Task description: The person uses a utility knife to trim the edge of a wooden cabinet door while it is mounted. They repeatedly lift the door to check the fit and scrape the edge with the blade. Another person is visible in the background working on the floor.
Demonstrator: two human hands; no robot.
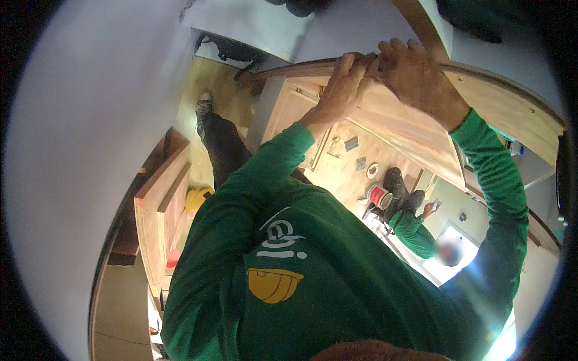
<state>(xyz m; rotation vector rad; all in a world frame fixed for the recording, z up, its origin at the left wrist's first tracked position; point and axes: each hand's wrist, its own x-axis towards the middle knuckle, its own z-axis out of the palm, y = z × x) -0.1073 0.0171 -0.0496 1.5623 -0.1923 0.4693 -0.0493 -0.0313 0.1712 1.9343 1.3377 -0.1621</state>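
Observation:
Both arms in green sleeves reach up to the dark-edged rim of an open wooden cabinet (pixel 494 90). My left hand (pixel 342 90) is closed at that rim, fingers pinched together; what they hold, if anything, is too small to make out. Right beside it, my right hand (pixel 415 81) has its fingers curled over the top of a pale wooden panel (pixel 409 123). This panel slants down and right from under my hands. The fingertips of the two hands nearly meet.
A person (pixel 415 234) in green, holding a phone-like object, is beyond the panel, near a red-and-white bucket (pixel 379 196). Small items lie on the wooden floor. Wooden drawer-like boxes (pixel 158 210) stand at left, beside a white wall (pixel 90 150). A black bag (pixel 229 51) lies far left.

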